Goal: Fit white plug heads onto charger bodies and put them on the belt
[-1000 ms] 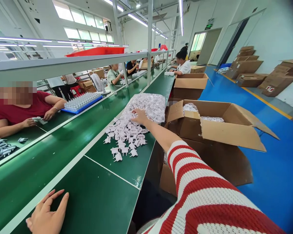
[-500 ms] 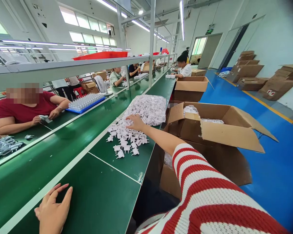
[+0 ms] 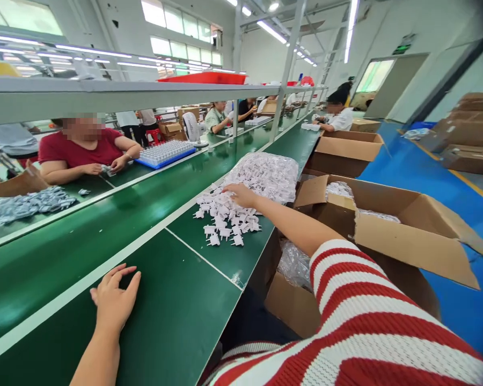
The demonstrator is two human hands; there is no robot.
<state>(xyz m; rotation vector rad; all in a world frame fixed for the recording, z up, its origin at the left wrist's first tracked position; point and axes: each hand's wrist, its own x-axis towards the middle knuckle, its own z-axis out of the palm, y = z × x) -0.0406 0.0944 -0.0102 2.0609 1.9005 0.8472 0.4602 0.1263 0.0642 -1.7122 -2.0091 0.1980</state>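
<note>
White two-pin plug pieces point(image 3: 225, 219) lie in a loose heap on the green worktable point(image 3: 173, 316). Behind them, a clear plastic bag point(image 3: 273, 174) full of the same pieces spills toward the heap. My right hand point(image 3: 243, 196) rests on top of the heap where it meets the bag, palm down and fingers reaching forward and apart; the fingertips are partly lost among the pieces. Nearer to me, my left hand point(image 3: 116, 295) is at the table surface, open and holding nothing, with its thumb and fingers spread.
Open cardboard boxes point(image 3: 402, 236) with bagged pieces stand along the table's right edge. Across the green belt point(image 3: 140, 198), a person in red point(image 3: 80, 150) works beside grey parts point(image 3: 32, 206) and a blue tray point(image 3: 167, 158). A shelf point(image 3: 116, 99) runs above.
The view has turned left, so the whole scene sits further right. My right hand stays at the heap, its fingers reaching a little straighter. My left hand has moved forward over the table, still spread.
</note>
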